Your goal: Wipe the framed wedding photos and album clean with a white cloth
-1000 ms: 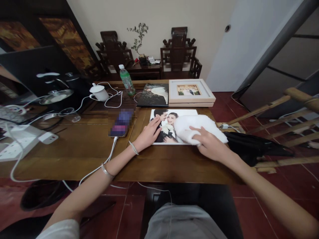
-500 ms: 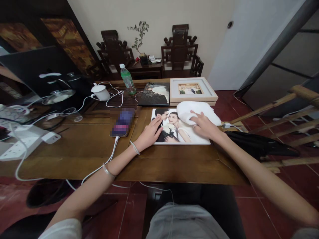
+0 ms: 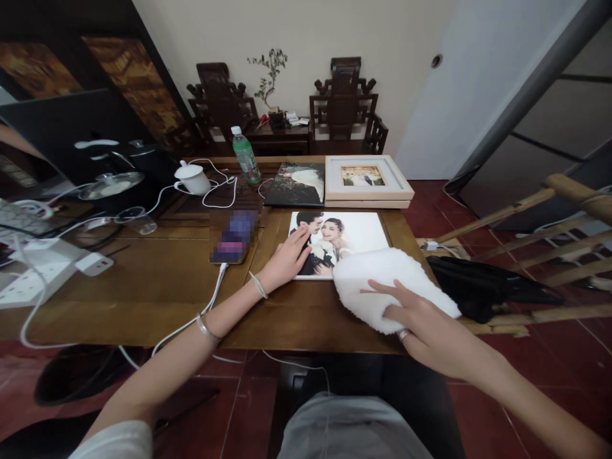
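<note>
Fingers of the right hand [image 3: 423,325] grip a white cloth [image 3: 356,280] over the near right of a photo panel [image 3: 329,241]; the left hand [image 3: 285,258] (fingers extended, released) rests on its left part. Beneath is the table [image 3: 296,312]; on the far side, a framed picture [image 3: 364,176].

- White cloth [image 3: 382,274], right of centre: fluffy, matt
- Photo panel [image 3: 337,248], centre: smooth face
- Table [image 3: 287,315], lower centre: brown wood, faint sheen
- Bottle [image 3: 245,159], upper centre: clear plastic
</note>
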Tool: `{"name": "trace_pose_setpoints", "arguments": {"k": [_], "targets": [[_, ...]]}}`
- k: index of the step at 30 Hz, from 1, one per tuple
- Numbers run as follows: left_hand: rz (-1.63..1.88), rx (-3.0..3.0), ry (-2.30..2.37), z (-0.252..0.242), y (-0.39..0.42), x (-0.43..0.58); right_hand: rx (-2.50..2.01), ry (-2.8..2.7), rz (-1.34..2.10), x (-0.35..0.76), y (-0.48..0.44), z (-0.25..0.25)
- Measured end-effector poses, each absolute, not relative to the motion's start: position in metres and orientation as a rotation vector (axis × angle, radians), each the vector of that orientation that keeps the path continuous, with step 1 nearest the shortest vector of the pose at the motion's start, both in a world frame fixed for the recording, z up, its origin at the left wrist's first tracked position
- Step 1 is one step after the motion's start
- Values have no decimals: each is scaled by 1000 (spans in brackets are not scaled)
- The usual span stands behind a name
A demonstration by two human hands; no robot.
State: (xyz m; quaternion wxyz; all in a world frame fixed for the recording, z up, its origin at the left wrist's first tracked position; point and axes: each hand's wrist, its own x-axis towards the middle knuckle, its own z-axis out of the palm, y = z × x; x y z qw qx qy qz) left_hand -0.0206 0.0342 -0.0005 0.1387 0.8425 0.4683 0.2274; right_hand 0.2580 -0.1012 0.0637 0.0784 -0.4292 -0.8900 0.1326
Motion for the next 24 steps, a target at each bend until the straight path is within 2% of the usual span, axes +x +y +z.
{"name": "trace_pose_setpoints", "arguments": {"k": [16,24], "targets": [[642,2440,1329,4,32,-22,-1333,-2527,247,263,64,63],[664,2448,1330,1,34,-22,-1439,-2555,16,232,31,36]]}}
